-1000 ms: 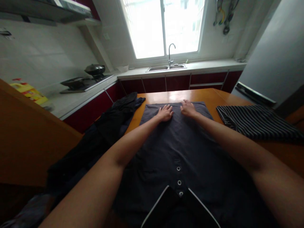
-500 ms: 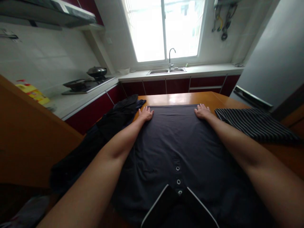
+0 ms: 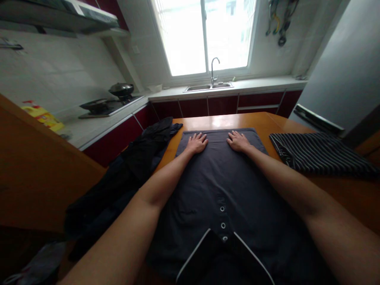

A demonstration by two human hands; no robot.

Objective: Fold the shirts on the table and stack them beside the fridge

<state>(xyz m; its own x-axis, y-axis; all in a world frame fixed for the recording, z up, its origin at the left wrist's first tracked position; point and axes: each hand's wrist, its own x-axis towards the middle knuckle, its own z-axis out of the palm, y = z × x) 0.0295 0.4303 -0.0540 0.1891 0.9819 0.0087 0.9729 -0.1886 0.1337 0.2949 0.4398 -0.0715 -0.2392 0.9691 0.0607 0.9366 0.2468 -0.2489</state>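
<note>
A dark grey polo shirt (image 3: 213, 170) lies spread on the wooden table, its hem toward the window and its black, white-edged collar nearest me. Several buttons run down its placket. My left hand (image 3: 197, 144) rests flat on the shirt near the hem, left of the middle, fingers spread. On the right of the middle, my right hand (image 3: 238, 141) lies flat on the cloth too, fingers apart. Neither hand grips anything. The lower sides of the shirt are partly covered by my forearms.
A pile of dark clothes (image 3: 133, 162) lies along the table's left side. To the right is a folded striped garment (image 3: 320, 154). Wooden tabletop (image 3: 219, 120) shows beyond the hem. Farther back are a sink (image 3: 198, 88), a stove with pans (image 3: 121, 90) and a fridge (image 3: 341, 67).
Both hands have slid inward from the shirt's side edges toward its middle, still flat near the hem. The hem's corners now show on both sides.
</note>
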